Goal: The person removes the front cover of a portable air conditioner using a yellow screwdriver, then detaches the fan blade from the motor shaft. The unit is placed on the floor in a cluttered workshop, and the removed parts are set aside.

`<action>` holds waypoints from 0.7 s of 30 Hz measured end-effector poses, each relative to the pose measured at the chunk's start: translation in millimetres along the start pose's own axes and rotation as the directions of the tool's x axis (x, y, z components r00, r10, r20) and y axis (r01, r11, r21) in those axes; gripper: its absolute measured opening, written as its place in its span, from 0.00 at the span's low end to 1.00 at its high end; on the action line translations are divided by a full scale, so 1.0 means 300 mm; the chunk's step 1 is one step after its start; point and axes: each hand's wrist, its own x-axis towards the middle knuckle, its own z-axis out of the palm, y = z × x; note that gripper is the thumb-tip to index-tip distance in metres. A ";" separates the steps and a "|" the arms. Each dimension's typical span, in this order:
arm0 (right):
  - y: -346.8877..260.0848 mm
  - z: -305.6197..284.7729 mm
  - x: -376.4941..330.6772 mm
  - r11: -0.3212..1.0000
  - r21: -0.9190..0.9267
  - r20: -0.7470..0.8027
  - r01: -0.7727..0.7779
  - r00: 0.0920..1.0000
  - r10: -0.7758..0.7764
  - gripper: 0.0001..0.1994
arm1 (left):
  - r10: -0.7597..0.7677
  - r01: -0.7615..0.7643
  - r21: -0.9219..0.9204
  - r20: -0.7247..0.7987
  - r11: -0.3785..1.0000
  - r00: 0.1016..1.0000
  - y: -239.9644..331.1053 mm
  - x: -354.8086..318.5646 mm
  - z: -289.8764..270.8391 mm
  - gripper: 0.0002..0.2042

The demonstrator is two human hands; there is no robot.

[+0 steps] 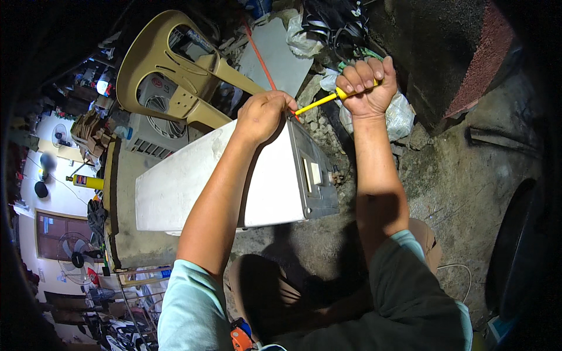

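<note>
Knees bent under dark shorts (404,304); white appliance casing (193,181) on concrete floor (468,175) ahead. Left hand (263,114) fisted on casing's top corner, bracing. Right hand (366,88) clamped on yellow screwdriver (319,102), tip at grey end panel (313,172). Step: working the corner fastener. Next: steady pressure, tip seated.

A matt white metal casing (193,181) is lying on rough concrete floor (456,175), a glossy tan plastic chair (170,64) standing at eleven o'clock.
</note>
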 end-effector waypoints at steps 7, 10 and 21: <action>-0.209 0.134 0.026 -0.036 -0.772 -0.635 -0.634 0.771 0.046 0.19 | 0.053 -0.053 0.046 -0.003 0.998 0.999 -0.004 -0.007 0.001 0.20; -0.257 0.150 0.022 0.203 -0.915 -0.285 -0.348 0.915 0.284 0.17 | 0.033 -0.033 0.023 0.001 0.999 0.999 -0.011 0.004 0.004 0.20; -0.266 0.161 0.038 0.181 -0.859 -0.400 -0.479 0.849 0.345 0.10 | 0.001 0.002 0.073 -0.032 0.997 0.999 0.015 -0.006 0.002 0.20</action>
